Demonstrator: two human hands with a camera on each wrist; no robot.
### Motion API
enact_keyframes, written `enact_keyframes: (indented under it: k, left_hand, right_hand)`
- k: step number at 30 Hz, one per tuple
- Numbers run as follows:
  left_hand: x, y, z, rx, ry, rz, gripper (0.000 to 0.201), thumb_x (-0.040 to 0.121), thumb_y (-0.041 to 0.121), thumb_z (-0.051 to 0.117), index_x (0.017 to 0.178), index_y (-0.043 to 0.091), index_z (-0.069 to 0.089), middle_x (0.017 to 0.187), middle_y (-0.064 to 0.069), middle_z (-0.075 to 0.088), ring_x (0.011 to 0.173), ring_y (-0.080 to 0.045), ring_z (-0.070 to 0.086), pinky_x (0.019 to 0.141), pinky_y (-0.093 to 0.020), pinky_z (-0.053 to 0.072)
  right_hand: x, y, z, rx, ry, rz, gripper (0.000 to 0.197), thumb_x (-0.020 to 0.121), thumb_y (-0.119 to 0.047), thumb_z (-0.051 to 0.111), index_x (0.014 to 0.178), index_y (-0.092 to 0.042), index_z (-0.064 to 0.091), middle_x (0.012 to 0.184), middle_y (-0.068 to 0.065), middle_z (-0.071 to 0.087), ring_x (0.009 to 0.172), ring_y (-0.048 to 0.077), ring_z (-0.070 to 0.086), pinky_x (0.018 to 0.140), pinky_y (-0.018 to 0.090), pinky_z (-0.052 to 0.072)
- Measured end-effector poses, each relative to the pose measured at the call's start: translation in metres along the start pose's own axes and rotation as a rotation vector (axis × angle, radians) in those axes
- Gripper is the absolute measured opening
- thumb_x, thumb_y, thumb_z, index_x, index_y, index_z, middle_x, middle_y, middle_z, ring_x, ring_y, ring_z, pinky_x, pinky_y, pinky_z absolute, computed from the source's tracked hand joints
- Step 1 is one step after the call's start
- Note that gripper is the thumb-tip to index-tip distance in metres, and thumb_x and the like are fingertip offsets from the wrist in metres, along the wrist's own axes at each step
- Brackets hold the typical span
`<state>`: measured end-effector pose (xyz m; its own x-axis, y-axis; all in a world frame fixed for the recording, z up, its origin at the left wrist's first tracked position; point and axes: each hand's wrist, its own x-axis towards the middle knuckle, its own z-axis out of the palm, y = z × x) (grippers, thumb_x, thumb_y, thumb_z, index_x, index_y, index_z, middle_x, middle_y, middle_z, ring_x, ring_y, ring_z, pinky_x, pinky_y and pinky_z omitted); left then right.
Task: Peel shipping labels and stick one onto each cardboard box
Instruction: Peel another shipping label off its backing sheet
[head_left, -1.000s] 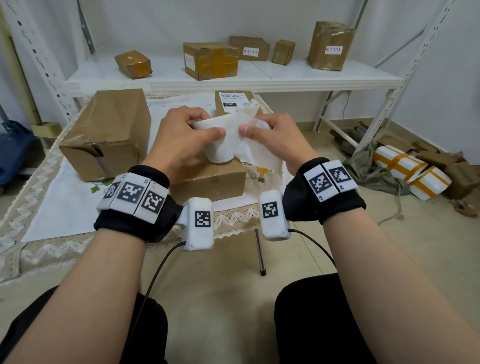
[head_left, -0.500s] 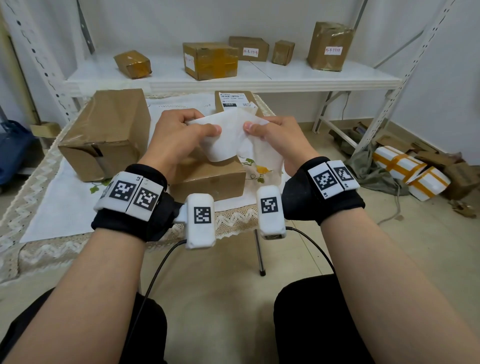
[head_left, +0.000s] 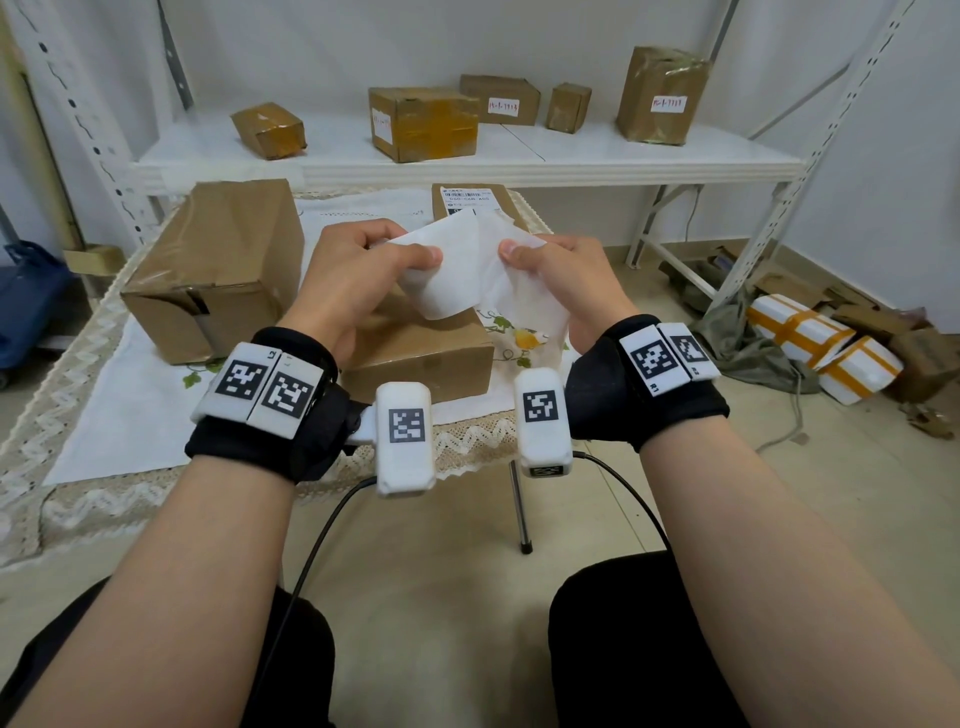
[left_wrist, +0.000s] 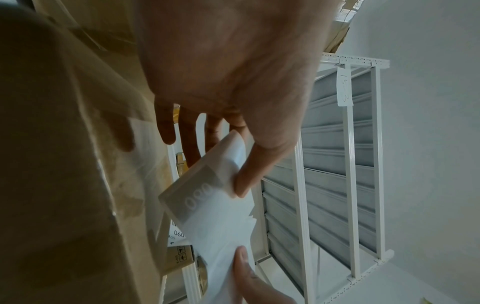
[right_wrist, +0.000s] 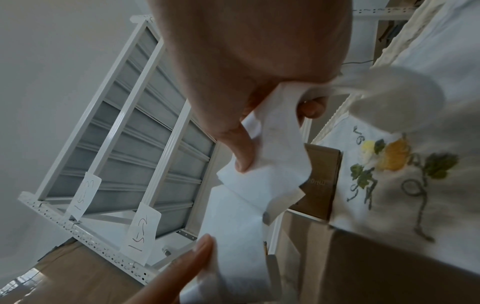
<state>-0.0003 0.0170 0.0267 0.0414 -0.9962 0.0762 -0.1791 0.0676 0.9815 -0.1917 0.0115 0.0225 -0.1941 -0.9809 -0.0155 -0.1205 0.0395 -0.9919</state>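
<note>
Left hand (head_left: 358, 270) is pinching the label (head_left: 447, 270) while right hand (head_left: 561, 280) is pinching its backing sheet (head_left: 524, 306), both above the small box (head_left: 415, 358) on the counter (head_left: 104, 415). I'd be peeling slowly, keeping the adhesive from folding onto itself.

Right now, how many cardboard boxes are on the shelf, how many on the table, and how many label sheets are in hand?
Boxes on the shelf: 5
Boxes on the table: 3, the big box, the low box under the hands, the far box with a label already on it
Label sheets in hand: 1, pinched by left hand and right hand
Total: 9
</note>
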Motion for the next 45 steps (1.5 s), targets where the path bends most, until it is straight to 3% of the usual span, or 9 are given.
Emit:
enact_keyframes:
  k: [3, 7, 12, 20, 26, 30, 35, 39, 45]
  left_hand:
    - [0.001, 0.001, 0.001, -0.009, -0.01, -0.011, 0.015, 0.085, 0.024, 0.077, 0.08, 0.018, 0.065, 0.094, 0.0, 0.061, 0.084, -0.016, 0.048, 0.069, -0.03, 0.039]
    - [0.002, -0.003, 0.0, -0.03, 0.001, -0.018, 0.021, 0.082, 0.026, 0.079, 0.068, 0.023, 0.063, 0.094, -0.001, 0.063, 0.09, -0.022, 0.05, 0.074, -0.033, 0.039]
    - [0.003, -0.004, 0.0, -0.048, 0.015, -0.006, 0.024, 0.083, 0.025, 0.079, 0.066, 0.024, 0.063, 0.09, 0.002, 0.065, 0.094, -0.021, 0.053, 0.082, -0.036, 0.039]
    - [0.004, -0.004, -0.001, -0.076, 0.035, -0.009, 0.02, 0.082, 0.028, 0.081, 0.069, 0.024, 0.066, 0.092, 0.004, 0.067, 0.094, -0.018, 0.054, 0.081, -0.033, 0.04]
    - [0.004, -0.004, -0.002, -0.086, 0.049, -0.011, 0.023, 0.083, 0.03, 0.08, 0.067, 0.025, 0.064, 0.094, 0.005, 0.067, 0.097, -0.018, 0.054, 0.084, -0.034, 0.04]
    - [0.004, -0.003, -0.004, -0.097, 0.06, -0.006, 0.021, 0.085, 0.03, 0.079, 0.07, 0.025, 0.065, 0.097, 0.006, 0.067, 0.102, -0.019, 0.055, 0.086, -0.035, 0.041]
    - [0.005, -0.003, -0.007, -0.118, 0.068, 0.005, 0.016, 0.085, 0.033, 0.078, 0.075, 0.027, 0.067, 0.103, 0.006, 0.068, 0.104, -0.018, 0.057, 0.086, -0.034, 0.042]
    - [0.005, -0.002, -0.009, -0.13, 0.098, 0.002, 0.012, 0.084, 0.034, 0.078, 0.082, 0.027, 0.069, 0.115, 0.003, 0.07, 0.117, -0.023, 0.06, 0.097, -0.038, 0.047]
    - [0.005, 0.001, -0.016, -0.202, 0.159, -0.02, 0.011, 0.088, 0.028, 0.077, 0.088, 0.031, 0.066, 0.109, 0.007, 0.067, 0.119, -0.021, 0.061, 0.102, -0.039, 0.049]
  right_hand:
    - [0.0, -0.001, -0.001, 0.013, 0.008, 0.002, 0.012, 0.091, -0.019, 0.074, 0.081, -0.013, 0.073, 0.091, 0.007, 0.077, 0.078, 0.023, 0.072, 0.08, 0.035, 0.059]
    - [0.001, 0.0, -0.001, 0.026, 0.017, -0.003, 0.011, 0.091, -0.02, 0.074, 0.082, -0.015, 0.074, 0.095, 0.008, 0.078, 0.085, 0.025, 0.074, 0.084, 0.037, 0.06]
    - [0.001, 0.001, -0.002, 0.058, 0.01, -0.01, 0.013, 0.094, -0.018, 0.072, 0.082, -0.015, 0.073, 0.089, 0.006, 0.077, 0.078, 0.021, 0.072, 0.08, 0.033, 0.059]
    - [0.006, 0.005, -0.004, 0.117, 0.021, -0.014, 0.011, 0.095, -0.018, 0.07, 0.085, -0.014, 0.074, 0.089, 0.006, 0.076, 0.074, 0.02, 0.071, 0.075, 0.031, 0.059]
    - [0.009, 0.006, -0.002, 0.155, 0.036, -0.018, 0.009, 0.096, -0.019, 0.069, 0.098, -0.012, 0.075, 0.104, 0.012, 0.077, 0.083, 0.024, 0.072, 0.082, 0.037, 0.059]
    - [0.009, 0.006, -0.002, 0.196, 0.062, -0.043, 0.012, 0.097, -0.02, 0.067, 0.104, -0.012, 0.074, 0.105, 0.012, 0.077, 0.085, 0.023, 0.073, 0.083, 0.037, 0.06]
    - [0.011, 0.005, -0.001, 0.219, 0.087, -0.086, 0.023, 0.099, -0.023, 0.065, 0.115, -0.008, 0.071, 0.105, 0.009, 0.076, 0.085, 0.02, 0.071, 0.074, 0.03, 0.06]
    - [0.012, 0.007, -0.001, 0.251, 0.09, -0.091, 0.021, 0.1, -0.023, 0.064, 0.114, -0.009, 0.07, 0.104, 0.007, 0.075, 0.083, 0.018, 0.07, 0.069, 0.027, 0.059]
    - [0.018, 0.012, 0.0, 0.335, 0.128, -0.071, 0.014, 0.103, -0.019, 0.059, 0.112, -0.012, 0.067, 0.105, 0.007, 0.073, 0.087, 0.018, 0.069, 0.08, 0.033, 0.06]
